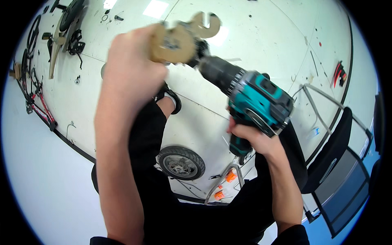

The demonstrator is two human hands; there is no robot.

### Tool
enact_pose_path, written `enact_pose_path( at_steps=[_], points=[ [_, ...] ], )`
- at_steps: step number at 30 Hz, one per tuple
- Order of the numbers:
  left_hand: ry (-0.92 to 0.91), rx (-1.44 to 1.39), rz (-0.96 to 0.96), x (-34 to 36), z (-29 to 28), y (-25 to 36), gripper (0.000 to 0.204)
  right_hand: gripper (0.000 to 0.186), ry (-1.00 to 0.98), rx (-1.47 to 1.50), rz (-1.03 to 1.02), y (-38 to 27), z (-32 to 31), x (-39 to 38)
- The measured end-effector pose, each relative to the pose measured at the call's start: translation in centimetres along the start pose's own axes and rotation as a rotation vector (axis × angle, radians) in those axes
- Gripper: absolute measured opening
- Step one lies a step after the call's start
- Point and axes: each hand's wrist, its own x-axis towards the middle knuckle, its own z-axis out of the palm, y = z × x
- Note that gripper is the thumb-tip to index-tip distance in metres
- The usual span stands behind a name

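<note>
My right hand [258, 138] is wrapped around the grip of a teal and black cordless drill [261, 96], whose chuck points up and to the left. At the chuck's front end sits a dark fitting that meets a tan piece [175, 44] with rounded, notched lobes. Its farther lobe [209, 29] has an open slot in the edge. My left hand [132, 67], blurred by motion, is closed around the tan piece's left side; its fingertips are mostly hidden behind it. What kind of part the tan piece is, I cannot tell.
Below my lap level, a small wheel with tyre [181, 163] lies on the pale floor. Bike parts, including a red frame [44, 110], line the left. A black chair [330, 163] with metal legs stands at right. Orange-labelled bottles [231, 176] are near a bent metal tube.
</note>
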Motion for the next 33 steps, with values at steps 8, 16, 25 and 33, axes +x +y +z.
enact_pose_path(
  at_steps=[8,16,25,33],
  points=[
    [-0.070,0.029,-0.260,0.6,-3.3,6.3,0.022,0.011,0.436,0.000,-0.384,4.4,-2.3,-4.2],
    [0.234,-0.061,-0.454,-1.7,-2.0,4.9,0.024,0.028,0.645,-0.530,0.250,18.1,-8.0,-4.0],
    [0.494,-0.254,-0.788,-6.4,6.5,-9.9,0.022,0.050,0.682,-0.610,0.453,31.4,-6.0,6.4],
    [0.657,-0.365,-0.958,-15.0,3.2,-16.0,0.021,0.048,0.674,-0.424,0.498,26.9,-0.4,5.8]
  ],
)
